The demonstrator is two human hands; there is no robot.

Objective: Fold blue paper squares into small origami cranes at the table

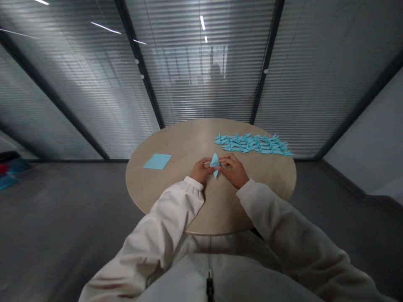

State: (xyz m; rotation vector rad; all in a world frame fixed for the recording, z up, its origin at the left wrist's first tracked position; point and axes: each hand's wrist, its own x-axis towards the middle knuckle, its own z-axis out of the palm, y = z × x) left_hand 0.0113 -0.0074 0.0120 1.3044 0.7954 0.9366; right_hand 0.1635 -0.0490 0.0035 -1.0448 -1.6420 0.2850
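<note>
Between my two hands, over the middle of the table, is a small folded piece of light blue origami paper (215,160) in a narrow diamond shape, one point facing away from me and one toward me. My left hand (201,170) pinches its left side, fingers closed. From the right, my right hand (233,169) grips the other side with thumb and fingertips. The fingertips cover the middle of the paper. Beyond my right hand lie several folded blue paper cranes (252,143) in close rows. Flat on the left lies blue square paper (158,161).
The round wooden table (185,134) has its near edge at my body. Behind it stands a glass wall with blinds (204,100). A white wall (365,138) is on the right. Blurred dark, red and blue items (11,167) are at the far left on the grey floor.
</note>
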